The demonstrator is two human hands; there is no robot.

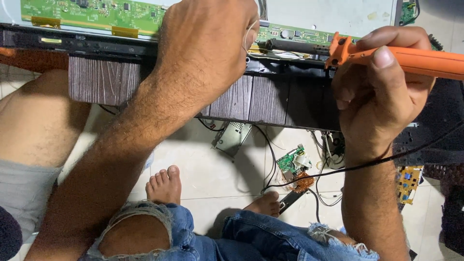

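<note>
Item: orange soldering iron (411, 60), my right hand (382, 104) gripping its handle, tip lying at the green circuit board (290, 35). Left hand (208, 46) pinching thin solder wire (250, 34). Risk I'm judging: tip slipping, scorching nearby fingers or bridging joints.

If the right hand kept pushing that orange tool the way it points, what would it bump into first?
Probably the green circuit board: the right hand aims the orange soldering iron leftward, its dark tip near the left hand. Depth is unclear.
</note>
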